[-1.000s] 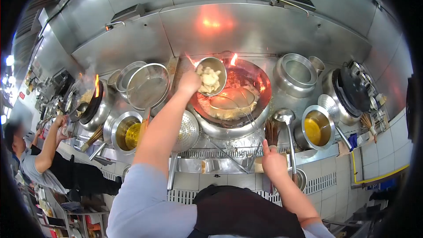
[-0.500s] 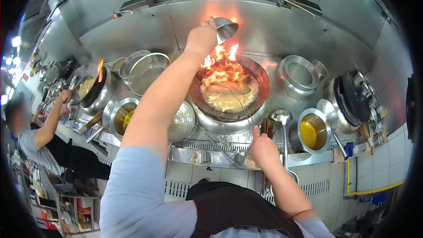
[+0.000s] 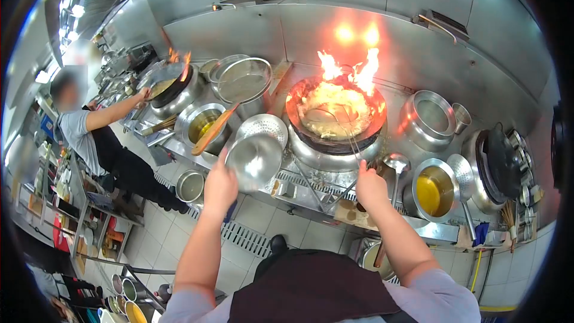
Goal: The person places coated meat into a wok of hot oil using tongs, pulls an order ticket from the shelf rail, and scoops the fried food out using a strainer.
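Low in the frame, right of centre, the right grip is closed on the end of a wire tool, which slants up and left from it into the wok. Left of centre, the left grip clasps the left side of a metal bowl; the bowl lies up and right of that grip, in front of a perforated ladle. Farther off, above centre, the wok stands beyond both grips, flames rising at its back.
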{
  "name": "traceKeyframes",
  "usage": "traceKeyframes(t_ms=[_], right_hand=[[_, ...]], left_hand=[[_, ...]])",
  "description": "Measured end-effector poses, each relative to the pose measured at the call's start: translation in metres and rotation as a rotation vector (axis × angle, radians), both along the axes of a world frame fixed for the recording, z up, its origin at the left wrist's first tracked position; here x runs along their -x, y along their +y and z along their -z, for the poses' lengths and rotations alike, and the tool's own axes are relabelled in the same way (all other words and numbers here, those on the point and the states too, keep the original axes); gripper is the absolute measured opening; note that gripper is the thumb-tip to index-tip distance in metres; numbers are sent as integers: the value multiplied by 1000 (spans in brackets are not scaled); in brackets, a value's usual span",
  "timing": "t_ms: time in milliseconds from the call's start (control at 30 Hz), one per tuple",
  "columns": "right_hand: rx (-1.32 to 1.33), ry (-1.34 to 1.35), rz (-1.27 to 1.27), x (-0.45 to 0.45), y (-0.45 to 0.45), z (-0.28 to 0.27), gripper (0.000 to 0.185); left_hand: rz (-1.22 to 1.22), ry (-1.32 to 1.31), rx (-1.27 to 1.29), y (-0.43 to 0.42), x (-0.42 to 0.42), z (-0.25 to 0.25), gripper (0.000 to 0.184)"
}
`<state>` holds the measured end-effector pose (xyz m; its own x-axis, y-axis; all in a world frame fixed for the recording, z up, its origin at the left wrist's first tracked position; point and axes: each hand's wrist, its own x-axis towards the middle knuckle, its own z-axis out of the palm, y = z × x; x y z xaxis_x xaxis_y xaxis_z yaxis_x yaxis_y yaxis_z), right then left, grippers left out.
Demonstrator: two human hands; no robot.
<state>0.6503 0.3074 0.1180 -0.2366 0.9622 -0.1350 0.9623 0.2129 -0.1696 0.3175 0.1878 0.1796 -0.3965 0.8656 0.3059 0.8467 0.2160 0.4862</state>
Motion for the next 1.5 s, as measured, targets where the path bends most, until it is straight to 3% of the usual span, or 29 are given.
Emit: traceKeyframes(t_ms=[67, 233, 333, 400, 467, 533, 600, 667, 733, 833, 867, 933, 967, 1033, 1067, 1200, 1300, 1400, 1500], right_hand=[[-109, -69, -18, -14, -3, 19, 50], [-131, -17, -27, 0, -7, 19, 48], [-17, -76, -11, -1, -17, 24, 52], [1, -84, 35, 9, -18, 21, 61], [43, -64, 92, 19, -33, 6, 71], [-265, -62, 3, 25, -56, 0, 75], [-346, 2, -130, 36, -78, 7, 74], [-544, 180, -430, 53, -110, 24, 65], [-141, 268, -591, 79, -151, 45, 57], [456, -255, -982, 100, -194, 96, 51], [624, -395, -1160, 107, -201, 108, 52], [676, -378, -1192, 120, -209, 112, 52], [736, -359, -1188, 128, -212, 116, 51], [568, -178, -1258, 135, -197, 132, 52], [542, -194, -1286, 144, -189, 134, 52], [421, -320, -1440, 172, -182, 111, 52], [436, -404, -1446, 177, -180, 109, 51], [515, -388, -1512, 174, -179, 124, 49], [760, -318, -1546, 175, -196, 141, 49]], left_hand=[[-29, -54, 15, -38, 7, 27, 48], [-118, -207, 90, -104, -2, 39, 47], [-89, -230, 43, -135, 6, 65, 46], [-166, -288, 182, -149, 7, 67, 44], [-147, -301, 117, -172, 8, 68, 43], [-218, -435, 164, -200, 7, 76, 40], [-228, -465, 122, -232, 19, 116, 38], [-238, -488, 75, -258, 18, 125, 36], [-390, -867, 4, -279, 7, 102, 31], [-492, -1071, -92, -318, 17, 159, 29], [-542, -1070, -121, -331, 14, 153, 29], [-464, -1290, -105, -351, 4, 132, 31], [-516, -1343, -136, -358, -2, 135, 32], [-687, -1386, -210, -378, -18, 141, 34], [-744, -1421, -355, -386, -34, 138, 35], [-879, -1581, -494, -419, -77, 162, 30], [-1032, -1563, -590, -429, -117, 161, 31], [-1121, -1567, -729, -427, -153, 172, 36], [-1279, -1578, -766, -423, -190, 159, 40]])
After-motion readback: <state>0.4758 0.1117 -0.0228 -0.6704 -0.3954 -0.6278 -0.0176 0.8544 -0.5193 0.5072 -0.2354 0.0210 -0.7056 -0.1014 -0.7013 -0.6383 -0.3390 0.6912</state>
